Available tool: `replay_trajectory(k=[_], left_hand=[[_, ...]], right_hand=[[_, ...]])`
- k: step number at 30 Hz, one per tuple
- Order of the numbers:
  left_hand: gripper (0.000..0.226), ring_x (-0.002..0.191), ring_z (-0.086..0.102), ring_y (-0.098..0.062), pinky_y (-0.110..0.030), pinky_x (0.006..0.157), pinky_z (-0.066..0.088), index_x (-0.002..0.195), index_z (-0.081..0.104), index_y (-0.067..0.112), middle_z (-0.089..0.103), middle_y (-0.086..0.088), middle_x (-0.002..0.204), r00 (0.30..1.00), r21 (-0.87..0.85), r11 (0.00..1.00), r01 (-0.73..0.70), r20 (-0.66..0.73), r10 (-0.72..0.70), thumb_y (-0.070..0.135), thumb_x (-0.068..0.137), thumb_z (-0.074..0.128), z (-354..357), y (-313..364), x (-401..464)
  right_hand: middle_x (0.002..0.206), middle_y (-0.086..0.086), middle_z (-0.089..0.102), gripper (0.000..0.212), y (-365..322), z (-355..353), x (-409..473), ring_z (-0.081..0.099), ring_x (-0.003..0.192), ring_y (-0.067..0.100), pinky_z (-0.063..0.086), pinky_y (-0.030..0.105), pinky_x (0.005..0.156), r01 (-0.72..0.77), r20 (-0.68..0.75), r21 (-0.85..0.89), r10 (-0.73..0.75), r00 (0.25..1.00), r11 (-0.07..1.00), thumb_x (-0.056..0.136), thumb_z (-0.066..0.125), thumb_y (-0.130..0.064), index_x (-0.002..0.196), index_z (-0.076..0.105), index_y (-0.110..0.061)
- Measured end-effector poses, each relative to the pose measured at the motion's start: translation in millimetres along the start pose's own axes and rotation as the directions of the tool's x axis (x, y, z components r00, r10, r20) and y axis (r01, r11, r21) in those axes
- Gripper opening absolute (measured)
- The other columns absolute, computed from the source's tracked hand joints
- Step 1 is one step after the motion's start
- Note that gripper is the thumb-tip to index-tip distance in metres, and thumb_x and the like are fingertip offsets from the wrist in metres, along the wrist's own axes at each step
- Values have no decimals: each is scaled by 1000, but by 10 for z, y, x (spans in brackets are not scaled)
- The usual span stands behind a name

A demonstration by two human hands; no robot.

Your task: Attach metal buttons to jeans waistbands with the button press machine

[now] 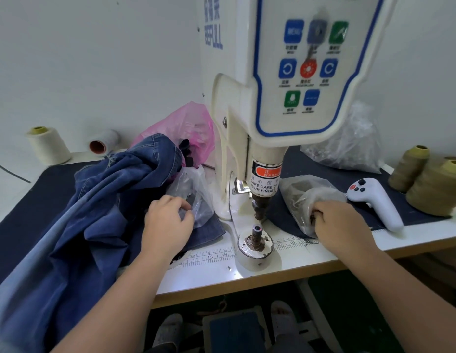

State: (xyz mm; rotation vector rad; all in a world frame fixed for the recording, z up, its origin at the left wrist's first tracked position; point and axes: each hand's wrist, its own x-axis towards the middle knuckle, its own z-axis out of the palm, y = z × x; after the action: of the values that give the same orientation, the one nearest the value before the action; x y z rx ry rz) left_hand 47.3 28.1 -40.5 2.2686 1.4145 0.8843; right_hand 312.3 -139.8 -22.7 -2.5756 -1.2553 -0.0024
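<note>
The white button press machine stands mid-table, its punch above the lower die. Blue jeans lie heaped on the left, spilling off the table's front edge. My left hand reaches into a clear plastic bag beside the jeans, fingers curled inside its mouth. My right hand reaches into another clear bag of small metal parts right of the die, fingertips pinching something dark. What each hand holds is mostly hidden by plastic.
A white handheld controller lies right of the bag. Thread cones stand at the far right and far left. A pink bag and a large clear bag sit behind. A foot pedal lies under the table.
</note>
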Motion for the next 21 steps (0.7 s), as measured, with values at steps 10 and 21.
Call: replay_trajectory(k=[10,21], left_hand=[[8,104,48,-24,-47,92,44,93,68,16,58,0,107,1000,-4,1000,-1,-1,1,17,90,61,10,-16,6],[6,102,48,-23,-46,92,44,92,67,18,57,1,107,1000,18,1000,-14,-7,14,16,90,62,27,-28,11]], right_hand=[[85,-8,65,16,-93,-93,-151,61,76,11,44,29,64,19,-186,418,66,980,908,95,55,-11,91,64,-23],[67,-10,69,24,-514,-143,-529,60,54,3,48,20,54,21,-95,872,126,988,488,85,72,-10,74,73,-31]])
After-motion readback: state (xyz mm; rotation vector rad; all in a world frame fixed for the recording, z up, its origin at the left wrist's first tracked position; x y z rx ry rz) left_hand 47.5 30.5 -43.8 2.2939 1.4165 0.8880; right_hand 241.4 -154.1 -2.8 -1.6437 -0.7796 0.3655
